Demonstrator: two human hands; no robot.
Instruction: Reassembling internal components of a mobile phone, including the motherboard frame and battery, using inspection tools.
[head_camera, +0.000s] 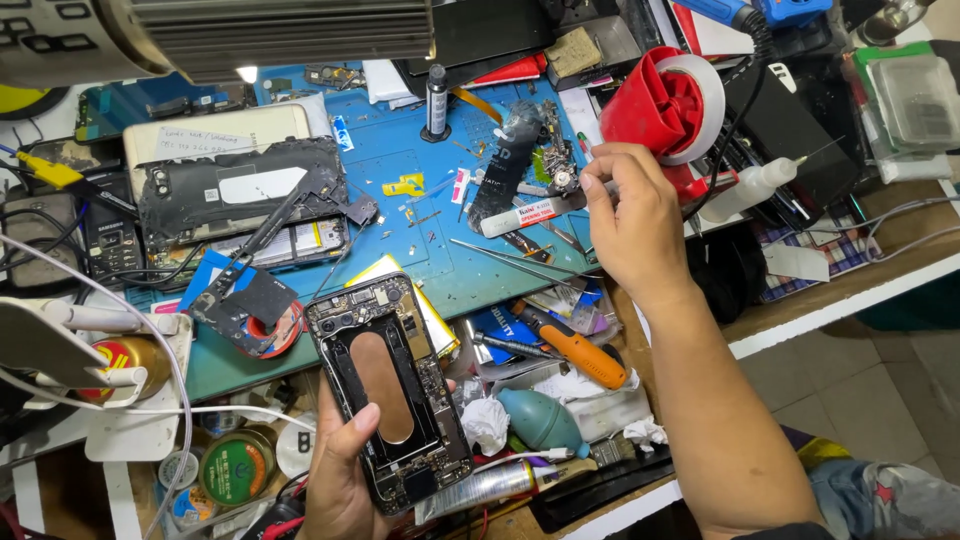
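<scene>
A left hand gripped an opened phone by its long edges, thumb on the near rim, just below the blue mat. The phone looked light, rigid and fragile, its bare circuit parts and glossy black frame exposed, so the edges seemed the safest hold. The right hand, at the mat's right edge, pinched a slim white tool between closed fingertips. An orange screwdriver and thin metal tweezers lay near the mat's lower right.
</scene>
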